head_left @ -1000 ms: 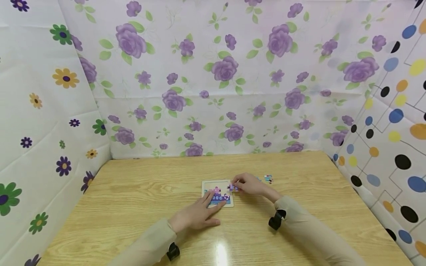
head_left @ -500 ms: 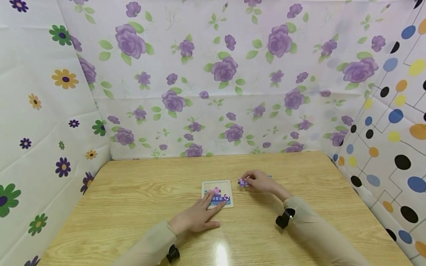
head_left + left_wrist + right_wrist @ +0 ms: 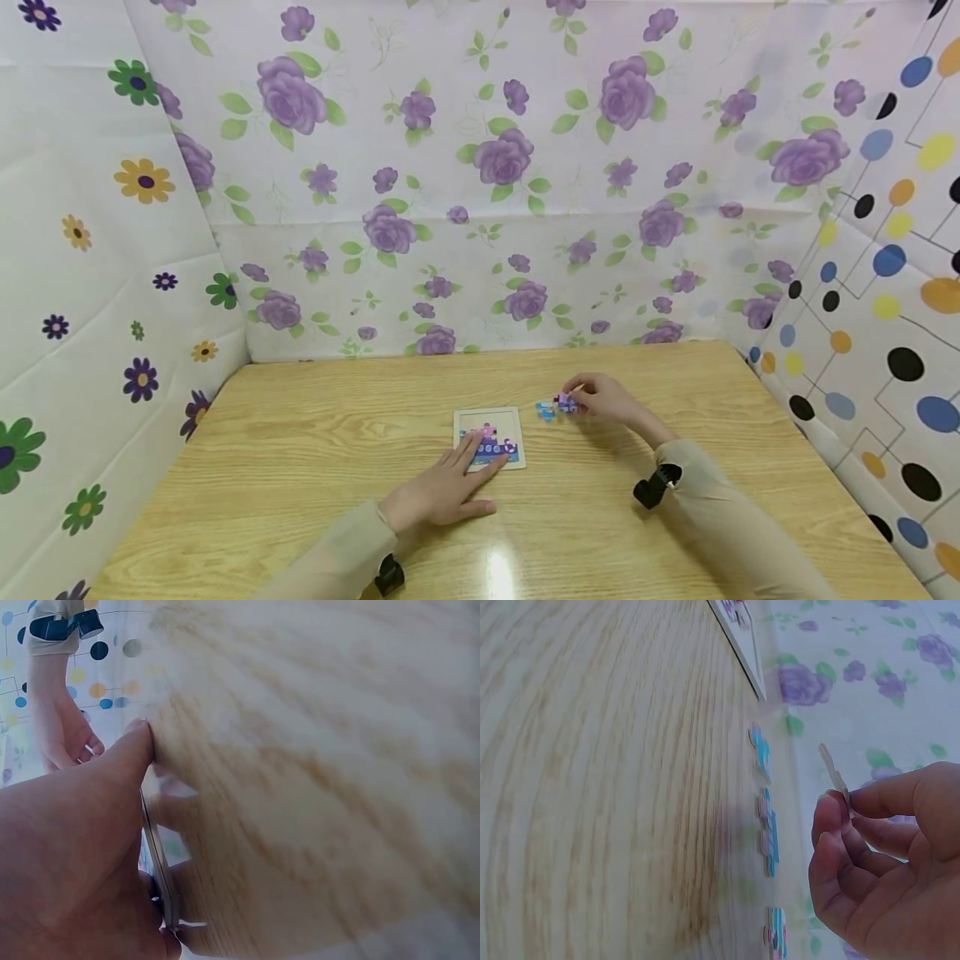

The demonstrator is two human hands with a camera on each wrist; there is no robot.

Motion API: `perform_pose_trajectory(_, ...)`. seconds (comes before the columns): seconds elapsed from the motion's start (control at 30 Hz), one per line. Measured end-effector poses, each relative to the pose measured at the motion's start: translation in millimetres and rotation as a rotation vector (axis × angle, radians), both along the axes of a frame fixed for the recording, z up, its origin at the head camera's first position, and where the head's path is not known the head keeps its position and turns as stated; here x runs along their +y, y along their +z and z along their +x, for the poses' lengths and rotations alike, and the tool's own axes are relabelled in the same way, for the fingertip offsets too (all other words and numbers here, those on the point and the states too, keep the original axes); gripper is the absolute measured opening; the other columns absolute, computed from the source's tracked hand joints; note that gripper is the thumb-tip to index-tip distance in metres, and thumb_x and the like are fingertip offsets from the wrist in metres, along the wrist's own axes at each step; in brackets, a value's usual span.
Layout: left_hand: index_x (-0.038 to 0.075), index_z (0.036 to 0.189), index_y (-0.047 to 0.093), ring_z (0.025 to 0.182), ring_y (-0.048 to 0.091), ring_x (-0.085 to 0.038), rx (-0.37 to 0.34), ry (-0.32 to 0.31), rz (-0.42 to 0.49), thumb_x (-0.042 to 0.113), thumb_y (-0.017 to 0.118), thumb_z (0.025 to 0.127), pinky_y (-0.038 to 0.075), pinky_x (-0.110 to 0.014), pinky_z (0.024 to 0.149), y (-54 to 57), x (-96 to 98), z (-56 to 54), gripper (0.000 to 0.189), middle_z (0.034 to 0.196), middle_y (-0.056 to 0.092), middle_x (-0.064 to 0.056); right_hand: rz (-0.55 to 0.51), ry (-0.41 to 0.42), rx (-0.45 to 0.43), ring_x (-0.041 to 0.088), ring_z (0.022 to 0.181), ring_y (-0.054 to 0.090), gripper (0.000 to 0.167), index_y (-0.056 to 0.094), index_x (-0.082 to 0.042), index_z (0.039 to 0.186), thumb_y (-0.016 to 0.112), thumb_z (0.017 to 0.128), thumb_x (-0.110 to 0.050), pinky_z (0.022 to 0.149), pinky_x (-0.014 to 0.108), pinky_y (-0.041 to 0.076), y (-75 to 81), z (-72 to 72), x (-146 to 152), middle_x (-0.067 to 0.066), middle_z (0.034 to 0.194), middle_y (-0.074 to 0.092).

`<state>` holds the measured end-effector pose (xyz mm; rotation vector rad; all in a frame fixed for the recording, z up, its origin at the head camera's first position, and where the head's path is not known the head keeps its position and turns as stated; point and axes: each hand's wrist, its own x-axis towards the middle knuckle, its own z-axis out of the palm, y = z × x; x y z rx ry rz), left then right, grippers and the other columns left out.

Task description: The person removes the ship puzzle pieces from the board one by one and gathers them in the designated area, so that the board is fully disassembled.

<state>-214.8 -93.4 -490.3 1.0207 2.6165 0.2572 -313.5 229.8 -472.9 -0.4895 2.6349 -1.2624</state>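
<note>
My left hand lies with spread fingers on a square jigsaw puzzle board, whose lower part shows a pink and purple picture; the thumb rests on the table beside it. In the left wrist view, the board's edge shows by that hand. Right of the board, my right hand pinches a purple puzzle piece between thumb and fingertips. The right wrist view shows this puzzle piece edge-on, raised off the tabletop. A light-blue puzzle piece lies just left of it on the table.
Beneath the right hand, loose pieces lie in a row: a blue one, a second and a striped one. A flowered cloth hangs behind the wooden table, with patterned cloths at both sides.
My right hand has moved right and slightly back from the board's edge, carrying the purple puzzle piece. A light-blue piece has come into view. My left hand has stayed on the board.
</note>
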Motion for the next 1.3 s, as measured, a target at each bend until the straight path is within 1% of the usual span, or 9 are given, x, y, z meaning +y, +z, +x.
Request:
perform_pose_trajectory(0.17,0.033,0.156,0.009,0.151,-0.006,-0.034,0.008,-0.002,0.015,0.058,0.039,0.098,0.018,-0.058,0.118,-6.9,-1.4,-1.7,0.071,0.162,-0.009,-0.019,0.005,-0.021,-0.011,0.03,0.072,0.063,0.023,0.065,-0.003,0.114,0.047,0.101,-0.011,0.058,0.039,0.052,2.8,1.1,4.9,0.014,0.086,0.069)
perform_pose_trajectory(0.23,0.033,0.156,0.008,0.151,-0.006,-0.034,0.015,-0.005,0.013,0.058,0.038,0.098,0.017,-0.057,0.118,-7.4,-1.5,-1.9,0.07,0.162,-0.008,-0.019,0.003,-0.025,-0.018,0.03,0.072,0.063,0.024,0.064,-0.002,0.114,0.047,0.101,-0.011,0.057,0.039,0.051,3.5,1.6,5.8,0.015,0.084,0.068)
perform_pose_trajectory(0.43,0.032,0.157,0.007,0.151,-0.004,-0.035,0.012,-0.012,0.002,0.058,0.038,0.098,0.018,-0.058,0.118,-5.8,-1.6,-2.1,0.071,0.162,-0.008,-0.021,-0.02,-0.016,-0.041,0.031,0.071,0.062,0.023,0.064,-0.001,0.113,0.047,0.101,-0.01,0.059,0.041,0.053,-0.2,2.7,7.7,0.018,0.084,0.067)
perform_pose_trajectory(0.53,0.033,0.156,0.007,0.151,-0.003,-0.035,0.014,-0.012,0.009,0.059,0.036,0.098,0.018,-0.058,0.118,-4.4,-2.2,-0.9,0.071,0.162,-0.007,-0.021,-0.028,-0.007,-0.04,0.027,0.069,0.061,0.021,0.064,-0.001,0.11,0.047,0.101,-0.009,0.059,0.039,0.053,-3.5,2.5,7.7,0.019,0.083,0.066)
perform_pose_trajectory(0.77,0.031,0.157,0.007,0.151,-0.004,-0.035,0.024,-0.015,0.019,0.06,0.034,0.098,0.016,-0.057,0.119,-5.0,-2.3,0.2,0.071,0.162,-0.008,-0.022,-0.008,-0.001,-0.03,0.021,0.068,0.058,0.018,0.066,-0.002,0.105,0.051,0.099,-0.01,0.056,0.034,0.051,-7.7,2.6,4.1,0.013,0.078,0.065)
perform_pose_trajectory(0.9,0.031,0.157,0.007,0.151,-0.004,-0.035,0.013,-0.01,0.006,0.059,0.036,0.098,0.016,-0.056,0.119,-3.8,-1.4,-0.4,0.071,0.162,-0.007,-0.021,0.0,0.024,-0.019,0.02,0.068,0.058,0.017,0.068,-0.003,0.104,0.053,0.098,-0.008,0.055,0.031,0.049,-8.4,3.8,2.7,0.011,0.078,0.066)
perform_pose_trajectory(1.07,0.029,0.157,0.008,0.15,-0.006,-0.035,0.013,-0.008,-0.006,0.057,0.037,0.099,0.015,-0.056,0.12,-3.7,-0.7,0.2,0.071,0.161,-0.009,-0.021,-0.011,0.092,-0.028,0.018,0.068,0.062,0.016,0.068,-0.001,0.105,0.057,0.095,-0.005,0.055,0.027,0.049,-7.8,6.7,1.2,0.014,0.078,0.068)
perform_pose_trajectory(1.17,0.027,0.157,0.009,0.15,-0.005,-0.035,0.002,-0.003,-0.004,0.055,0.039,0.099,0.015,-0.055,0.12,0.5,-0.2,1.6,0.07,0.161,-0.008,-0.022,-0.024,0.126,-0.051,0.019,0.07,0.066,0.016,0.067,0.001,0.106,0.06,0.093,-0.006,0.058,0.03,0.053,-6.6,8.8,0.1,0.013,0.08,0.07)
perform_pose_trajectory(1.3,0.026,0.157,0.011,0.151,-0.003,-0.035,-0.007,0.001,-0.004,0.053,0.04,0.099,0.017,-0.055,0.119,4.8,-0.2,3.1,0.07,0.162,-0.006,-0.022,-0.024,0.136,-0.076,0.021,0.068,0.069,0.016,0.066,0.0,0.104,0.064,0.092,-0.01,0.06,0.034,0.056,-6.6,11.6,-3.2,0.011,0.077,0.072)
